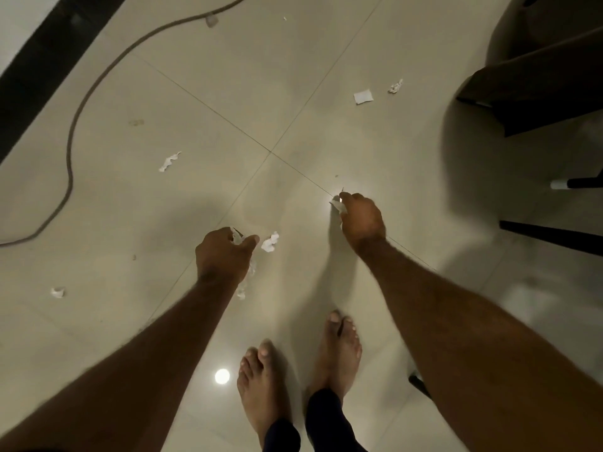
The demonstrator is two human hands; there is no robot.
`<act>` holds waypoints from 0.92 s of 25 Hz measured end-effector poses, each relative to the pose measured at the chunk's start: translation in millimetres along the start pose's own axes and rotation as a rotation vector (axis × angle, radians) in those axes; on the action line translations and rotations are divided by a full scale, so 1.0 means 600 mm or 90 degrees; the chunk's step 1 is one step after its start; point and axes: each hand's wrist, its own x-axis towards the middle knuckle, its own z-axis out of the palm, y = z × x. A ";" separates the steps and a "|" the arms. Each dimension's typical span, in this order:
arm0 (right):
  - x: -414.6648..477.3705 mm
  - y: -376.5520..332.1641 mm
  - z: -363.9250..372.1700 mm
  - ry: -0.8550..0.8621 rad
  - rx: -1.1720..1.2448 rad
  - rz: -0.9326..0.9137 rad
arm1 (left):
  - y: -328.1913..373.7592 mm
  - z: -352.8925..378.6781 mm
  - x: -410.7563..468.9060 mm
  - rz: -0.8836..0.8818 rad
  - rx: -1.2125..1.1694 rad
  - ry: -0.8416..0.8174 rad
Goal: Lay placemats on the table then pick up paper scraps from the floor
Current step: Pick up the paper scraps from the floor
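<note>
Though crumpled, white paper scraps (270, 242)

Both hands, left (225, 252) and right (360, 220), pinch white paper scraps (337, 205) above the tiled floor (195, 132).

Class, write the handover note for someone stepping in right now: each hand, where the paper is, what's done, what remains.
Left hand grips a bunch of scraps. Right hand pinches one white scrap.
On the floor: crumpled scrap beside the left hand, torn strip near the cable, small bit far left, flat square and crumpled bit by the chair.
Done: some paper gathered; table out of view, so placemats cannot be judged.
Left: at least those five pieces.
</note>
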 end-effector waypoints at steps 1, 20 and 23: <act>-0.005 -0.007 0.007 -0.008 0.000 -0.001 | -0.003 -0.002 0.001 -0.006 -0.005 0.001; -0.081 -0.213 0.147 -0.261 -0.108 -0.334 | -0.089 -0.051 0.018 -0.108 -0.079 0.043; -0.064 -0.234 0.130 -0.256 -0.122 -0.345 | -0.102 -0.060 0.025 -0.110 -0.073 0.051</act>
